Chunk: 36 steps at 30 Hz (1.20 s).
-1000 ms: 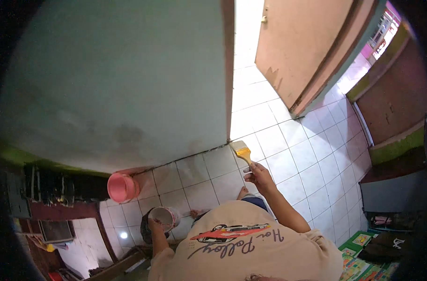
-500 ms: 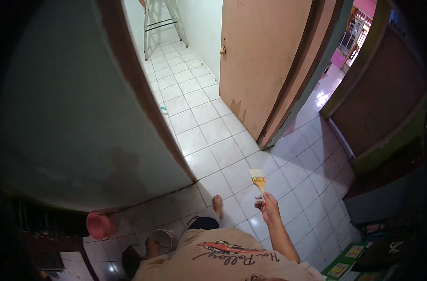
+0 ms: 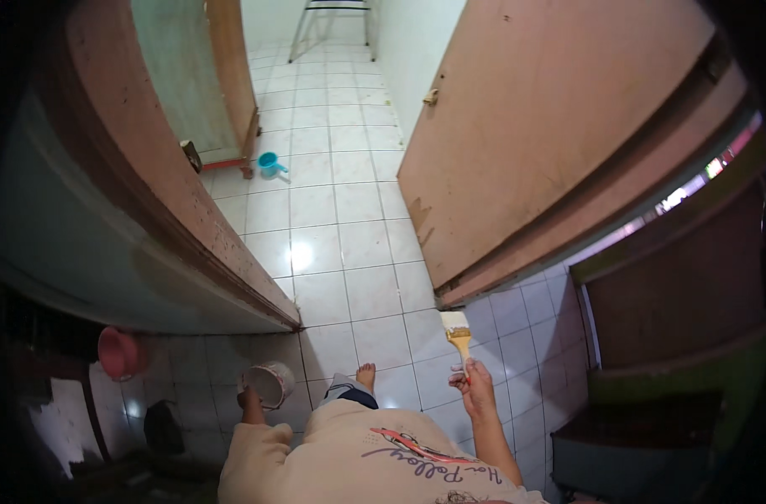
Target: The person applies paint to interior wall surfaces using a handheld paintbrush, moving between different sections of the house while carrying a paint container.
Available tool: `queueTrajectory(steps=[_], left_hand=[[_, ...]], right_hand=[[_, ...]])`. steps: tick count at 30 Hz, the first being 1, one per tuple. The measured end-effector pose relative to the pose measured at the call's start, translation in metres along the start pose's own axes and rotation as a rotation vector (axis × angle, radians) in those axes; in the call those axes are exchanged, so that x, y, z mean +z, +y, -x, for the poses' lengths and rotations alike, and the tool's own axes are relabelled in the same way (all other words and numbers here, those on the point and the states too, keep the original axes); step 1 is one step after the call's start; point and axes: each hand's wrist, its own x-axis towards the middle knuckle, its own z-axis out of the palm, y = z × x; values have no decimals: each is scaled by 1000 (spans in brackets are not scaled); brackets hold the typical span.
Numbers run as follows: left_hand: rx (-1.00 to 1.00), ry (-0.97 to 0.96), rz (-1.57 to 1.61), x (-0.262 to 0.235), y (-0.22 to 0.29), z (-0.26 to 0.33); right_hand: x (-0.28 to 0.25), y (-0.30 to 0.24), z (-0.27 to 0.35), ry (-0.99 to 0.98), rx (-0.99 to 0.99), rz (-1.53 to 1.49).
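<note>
My right hand [image 3: 476,389] grips the yellow handle of a flat paintbrush [image 3: 458,335] and holds it upward, bristles away from me. The pale bristles look coated in white. Low on my left side, my left hand [image 3: 250,405] is closed at the rim of a whitish paint bucket [image 3: 280,382] with smears on it. Part of that hand is in shadow, and the bucket's contents are hard to make out.
Ahead stands a doorway with an open brown door [image 3: 517,126] on the right and a door frame [image 3: 207,227] on the left. Beyond are a blue-green dipper [image 3: 270,165], a cabinet [image 3: 194,80] and a ladder [image 3: 333,10]. A pink bucket [image 3: 123,353] sits at left.
My view has turned right and come nearer the doorway, so the cabinet and dipper now show inside the room. The paintbrush and paint bucket stay in my hands.
</note>
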Motion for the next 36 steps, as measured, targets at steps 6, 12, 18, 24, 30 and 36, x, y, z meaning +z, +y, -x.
queueTrajectory(steps=[6, 12, 18, 24, 30, 36], left_hand=[[-113, 53, 20, 32, 32, 49], [-176, 63, 91, 37, 19, 99], [-187, 239, 205, 64, 13, 173], [-401, 290, 240, 99, 4, 223], [-740, 375, 406, 150, 0, 248], [-606, 294, 61, 216, 27, 252]], right_hand=[[22, -53, -102, -104, -3, 3], [57, -75, -209, -284, 136, 51], [113, -136, -319, -492, 137, 169], [192, -204, -402, -639, 75, 213], [277, -220, -462, -766, 61, 211], [377, -208, -506, -933, 132, 331]])
